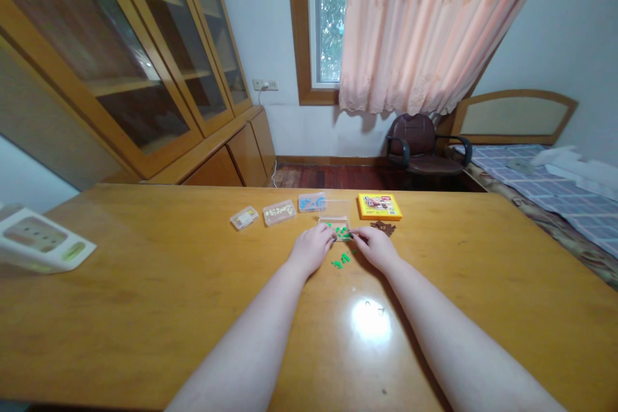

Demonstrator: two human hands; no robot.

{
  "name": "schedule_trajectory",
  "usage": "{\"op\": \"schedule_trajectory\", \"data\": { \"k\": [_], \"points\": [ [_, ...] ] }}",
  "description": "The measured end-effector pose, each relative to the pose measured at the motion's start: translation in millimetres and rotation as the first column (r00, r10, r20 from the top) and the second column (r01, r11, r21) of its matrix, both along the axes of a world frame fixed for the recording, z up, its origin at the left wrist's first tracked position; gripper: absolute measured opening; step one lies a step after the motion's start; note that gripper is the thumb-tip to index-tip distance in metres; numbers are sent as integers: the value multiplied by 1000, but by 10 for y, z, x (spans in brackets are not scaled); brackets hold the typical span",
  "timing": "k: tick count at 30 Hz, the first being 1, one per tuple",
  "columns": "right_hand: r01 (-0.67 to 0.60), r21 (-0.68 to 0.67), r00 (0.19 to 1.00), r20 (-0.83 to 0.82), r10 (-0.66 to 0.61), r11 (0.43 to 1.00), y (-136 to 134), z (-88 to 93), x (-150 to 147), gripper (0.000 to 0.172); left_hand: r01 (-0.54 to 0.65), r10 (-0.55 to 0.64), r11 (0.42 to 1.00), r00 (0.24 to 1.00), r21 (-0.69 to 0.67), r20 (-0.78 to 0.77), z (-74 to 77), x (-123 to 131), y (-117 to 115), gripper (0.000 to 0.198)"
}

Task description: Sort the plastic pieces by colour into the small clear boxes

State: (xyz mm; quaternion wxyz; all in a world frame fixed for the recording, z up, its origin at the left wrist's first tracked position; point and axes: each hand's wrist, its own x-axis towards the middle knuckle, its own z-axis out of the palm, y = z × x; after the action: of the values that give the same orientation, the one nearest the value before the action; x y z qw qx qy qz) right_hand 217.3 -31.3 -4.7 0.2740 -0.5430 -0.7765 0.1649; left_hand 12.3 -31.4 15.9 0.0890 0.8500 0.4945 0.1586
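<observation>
A small clear plastic box (pixel 342 222) with its lid raised holds several small green pieces (pixel 342 232). At its left side my left hand (pixel 313 250) has its fingers curled against the rim and front corner, gripping the box. My right hand (pixel 375 247) is at the box's right edge, thumb and fingers pinched together beside the green pieces. Whatever lies between those fingertips is too small to make out. Just in front of the box, a loose little heap of green pieces (pixel 342 261) lies on the wooden table (pixel 193 296).
Clear boxes with blue pieces (pixel 311 203), cream pieces (pixel 279 212) and yellowish contents (pixel 244 217) stand left. Behind my right hand are a brown pile (pixel 383 227) and a yellow box (pixel 379 206). A white object (pixel 43 238) sits far left; an office chair (pixel 418 145) stands beyond the table.
</observation>
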Motion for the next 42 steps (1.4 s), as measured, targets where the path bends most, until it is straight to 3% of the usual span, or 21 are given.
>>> {"op": "schedule_trajectory", "data": {
  "k": [10, 14, 18, 21, 26, 30, 33, 36, 42],
  "points": [
    [-230, -71, 961, 142, 238, 971, -44, 61, 75, 20, 145, -146, 989, 988, -34, -40, 68, 11, -50, 21],
    [-255, -51, 926, 276, 259, 966, -73, 105, 27, 20, 257, -263, 961, 963, -99, -59, 79, 50, -91, 19],
    [-222, -5, 917, 338, 210, 975, -102, 110, -31, 19, 271, -279, 956, 958, -111, -62, 59, 84, -110, 16],
    [-182, 32, 945, 281, 166, 983, -91, 82, -42, 19, 257, -263, 957, 964, -135, -33, 42, 87, -104, 15],
    [-10, 113, 992, 127, -5, 994, -9, 5, -32, 22, 241, -247, 959, 969, -149, -21, 5, 75, -82, 16],
    [-25, 21, 997, 76, 23, 999, 26, -35, -17, 25, 245, -251, 961, 967, -131, -31, -10, 69, -71, 14],
    [1, 32, 1000, 14, -2, 999, 15, -24, 16, 26, 220, -227, 965, 973, -139, -38, 5, 63, -70, 15],
    [-60, 15, 998, 27, 60, 998, -4, 15, 72, 23, 212, -219, 967, 975, -139, -35, 24, 50, -67, 16],
    [-149, -152, 988, 17, 154, 977, -5, 58, 219, 19, 126, -124, 987, 992, -100, 32, 18, 20, -31, 17]
  ]
}}
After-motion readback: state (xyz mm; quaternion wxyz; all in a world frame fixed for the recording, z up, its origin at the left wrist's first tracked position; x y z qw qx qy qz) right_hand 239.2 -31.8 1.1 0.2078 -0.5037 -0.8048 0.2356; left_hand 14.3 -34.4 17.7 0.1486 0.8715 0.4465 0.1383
